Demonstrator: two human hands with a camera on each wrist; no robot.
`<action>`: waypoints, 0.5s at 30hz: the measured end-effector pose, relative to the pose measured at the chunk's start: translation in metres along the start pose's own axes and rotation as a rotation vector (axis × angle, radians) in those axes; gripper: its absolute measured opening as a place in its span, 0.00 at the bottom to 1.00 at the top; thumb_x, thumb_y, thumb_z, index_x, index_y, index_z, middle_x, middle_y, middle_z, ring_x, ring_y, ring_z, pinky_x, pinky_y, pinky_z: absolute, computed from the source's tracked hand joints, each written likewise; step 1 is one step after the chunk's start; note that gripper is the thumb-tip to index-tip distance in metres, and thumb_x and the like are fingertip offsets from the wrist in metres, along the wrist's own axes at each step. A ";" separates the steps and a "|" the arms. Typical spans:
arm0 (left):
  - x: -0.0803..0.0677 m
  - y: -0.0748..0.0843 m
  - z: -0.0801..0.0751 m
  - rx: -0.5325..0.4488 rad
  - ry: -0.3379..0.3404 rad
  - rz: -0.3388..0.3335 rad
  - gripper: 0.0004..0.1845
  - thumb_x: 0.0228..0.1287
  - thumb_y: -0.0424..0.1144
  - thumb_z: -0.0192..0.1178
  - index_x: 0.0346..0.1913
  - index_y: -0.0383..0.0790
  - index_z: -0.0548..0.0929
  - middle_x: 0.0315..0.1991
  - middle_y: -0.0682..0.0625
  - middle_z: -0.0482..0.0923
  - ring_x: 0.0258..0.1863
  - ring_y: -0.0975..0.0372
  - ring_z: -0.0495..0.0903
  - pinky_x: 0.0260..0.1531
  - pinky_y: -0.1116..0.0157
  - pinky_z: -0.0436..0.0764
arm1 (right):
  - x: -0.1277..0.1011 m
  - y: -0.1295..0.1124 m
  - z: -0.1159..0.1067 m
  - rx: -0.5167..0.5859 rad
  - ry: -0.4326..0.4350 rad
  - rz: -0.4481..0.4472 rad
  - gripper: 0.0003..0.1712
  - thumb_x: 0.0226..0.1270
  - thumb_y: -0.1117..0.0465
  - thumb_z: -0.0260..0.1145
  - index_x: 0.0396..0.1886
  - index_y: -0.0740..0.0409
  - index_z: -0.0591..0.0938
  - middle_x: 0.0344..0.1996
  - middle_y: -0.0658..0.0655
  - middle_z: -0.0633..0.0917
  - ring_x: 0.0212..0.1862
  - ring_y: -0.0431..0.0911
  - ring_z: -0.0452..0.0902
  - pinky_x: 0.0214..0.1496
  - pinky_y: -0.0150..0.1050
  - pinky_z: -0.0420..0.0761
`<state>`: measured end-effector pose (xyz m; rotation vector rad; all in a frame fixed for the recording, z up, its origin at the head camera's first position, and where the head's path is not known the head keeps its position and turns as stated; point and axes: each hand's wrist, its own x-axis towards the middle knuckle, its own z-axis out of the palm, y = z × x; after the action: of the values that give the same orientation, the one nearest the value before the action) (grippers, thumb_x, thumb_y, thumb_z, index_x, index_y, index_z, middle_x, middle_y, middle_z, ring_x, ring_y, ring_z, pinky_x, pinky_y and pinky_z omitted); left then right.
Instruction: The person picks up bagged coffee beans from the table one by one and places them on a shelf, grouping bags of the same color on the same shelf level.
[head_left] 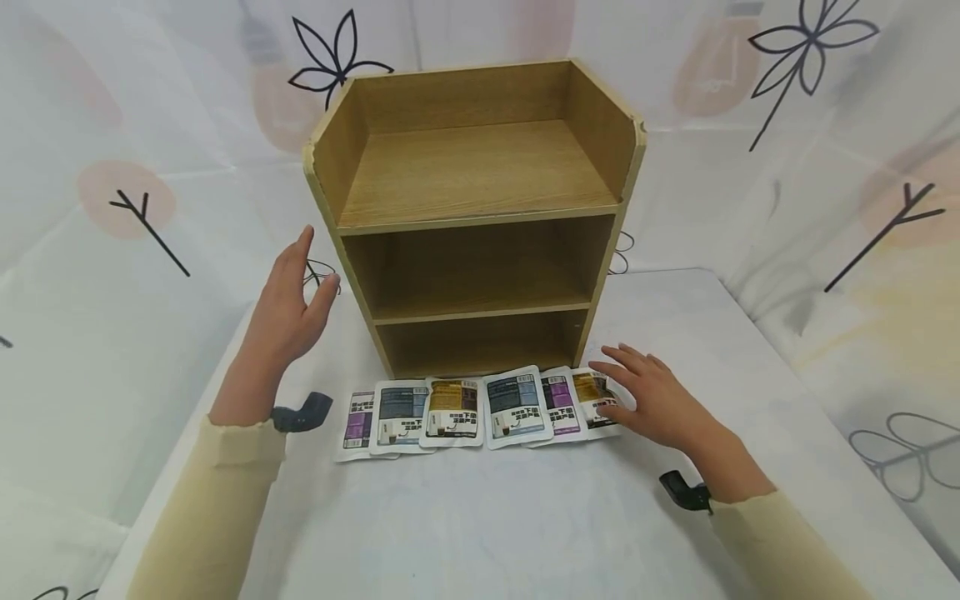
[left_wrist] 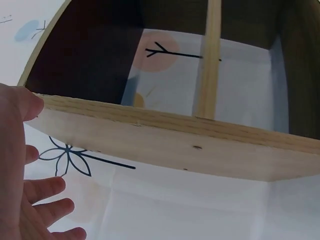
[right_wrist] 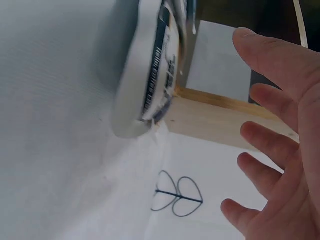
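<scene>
A small wooden shelf unit (head_left: 480,217) stands upright on the table, an open top tray above two compartments. Along its foot lies a row of several flat white pouches (head_left: 516,408) with purple, blue or brown labels. My left hand (head_left: 283,312) is raised beside the unit's left side, fingers extended and holding nothing. In the left wrist view its thumb (left_wrist: 31,102) overlaps the edge of the side panel (left_wrist: 150,135). My right hand (head_left: 652,396) hovers at the rightmost brown-labelled pouch (head_left: 592,396), fingers spread. Another view of a pouch (right_wrist: 145,75) shows it left of that hand's fingers.
A white cloth covers the table (head_left: 465,525). Behind it hangs a pale printed curtain (head_left: 187,100) with flower and twig drawings, which also runs down both sides. A dark wrist strap piece (head_left: 303,412) juts from each sleeve end.
</scene>
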<state>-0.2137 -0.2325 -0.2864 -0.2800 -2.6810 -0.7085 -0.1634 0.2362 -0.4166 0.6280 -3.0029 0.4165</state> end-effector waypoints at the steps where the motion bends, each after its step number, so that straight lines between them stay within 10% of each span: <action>1: 0.001 0.001 -0.001 -0.003 0.002 -0.002 0.37 0.73 0.55 0.43 0.78 0.54 0.40 0.77 0.42 0.47 0.76 0.47 0.49 0.71 0.42 0.54 | 0.000 0.000 0.001 0.004 -0.006 -0.003 0.40 0.55 0.49 0.73 0.68 0.48 0.71 0.72 0.60 0.64 0.74 0.62 0.52 0.71 0.65 0.55; 15: 0.009 0.013 -0.011 -0.086 0.044 -0.008 0.37 0.72 0.57 0.43 0.78 0.58 0.40 0.77 0.48 0.49 0.76 0.49 0.50 0.71 0.40 0.52 | -0.003 -0.002 0.017 0.032 -0.047 -0.018 0.38 0.54 0.48 0.74 0.65 0.48 0.74 0.70 0.60 0.67 0.70 0.63 0.62 0.65 0.62 0.68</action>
<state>-0.2154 -0.2262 -0.2678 -0.2724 -2.6154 -0.8245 -0.1595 0.2307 -0.4331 0.6767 -3.0382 0.4561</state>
